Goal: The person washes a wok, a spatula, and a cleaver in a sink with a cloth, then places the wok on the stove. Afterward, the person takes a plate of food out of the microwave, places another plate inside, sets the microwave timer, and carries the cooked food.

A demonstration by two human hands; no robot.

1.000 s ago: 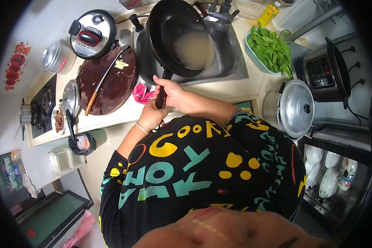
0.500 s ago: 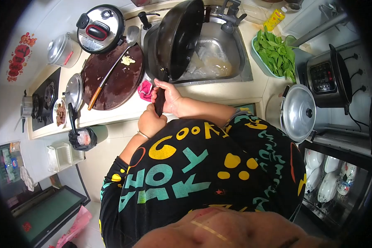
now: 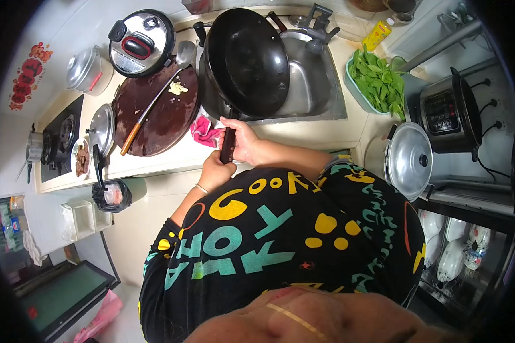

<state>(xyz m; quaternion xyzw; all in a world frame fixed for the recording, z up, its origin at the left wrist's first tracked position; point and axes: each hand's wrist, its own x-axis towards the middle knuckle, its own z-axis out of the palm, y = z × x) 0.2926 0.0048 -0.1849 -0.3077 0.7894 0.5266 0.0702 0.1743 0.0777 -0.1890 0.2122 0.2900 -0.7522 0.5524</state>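
A black wok (image 3: 249, 63) is held over the left part of the sink, its dark inside facing up toward me. Its dark handle (image 3: 228, 143) points back at my body, and both hands are on it. My left hand (image 3: 214, 171) is closed around the handle's end. My right hand (image 3: 243, 139) grips it closer to the pan, the thumb lying toward the wok. A pink cloth (image 3: 205, 131) lies on the counter just left of the handle.
The sink (image 3: 320, 108) has a faucet (image 3: 319, 34) behind it. Left are a round chopping board (image 3: 160, 128) with a spatula (image 3: 149, 108), and a pressure cooker lid (image 3: 141, 43). Right are a basket of leafy greens (image 3: 375, 83), a yellow bottle (image 3: 376, 35) and a lidded pot (image 3: 409, 160).
The wok has turned from standing steeply on its side to showing its inside. The water and foam seen in the sink have gone from view. Both hands keep hold of the handle.
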